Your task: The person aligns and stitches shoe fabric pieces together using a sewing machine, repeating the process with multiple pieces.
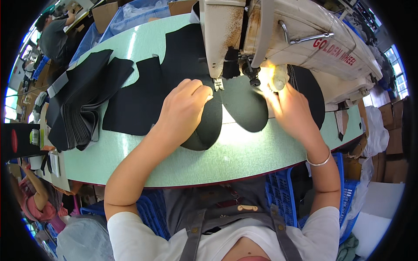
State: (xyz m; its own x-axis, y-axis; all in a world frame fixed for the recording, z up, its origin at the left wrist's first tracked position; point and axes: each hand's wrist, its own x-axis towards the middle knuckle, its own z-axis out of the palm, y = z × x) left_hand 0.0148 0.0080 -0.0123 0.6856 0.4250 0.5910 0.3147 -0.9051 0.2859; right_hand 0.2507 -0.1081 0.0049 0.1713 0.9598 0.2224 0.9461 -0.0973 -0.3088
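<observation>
My left hand (185,106) is closed in a pinch above a black fabric piece (148,95), just left of the presser foot (218,83) of a sewing machine (300,32). Whatever its fingers grip, if anything, is hidden. A rounded dark grey-green piece (248,106) extends from beside the presser foot toward me. My right hand (291,111) reaches up to the bright lamp (278,78) beside the machine; glare hides its fingertips. Behind that hand lies another rounded black piece (311,93).
A folded stack of black fabric pieces (80,108) lies on the left of the pale green tabletop (174,167). Blue crates (283,191) stand below the table's front edge. Beyond the table are a blue lined bin (126,17) and a person (54,39); another person (41,198) is at lower left.
</observation>
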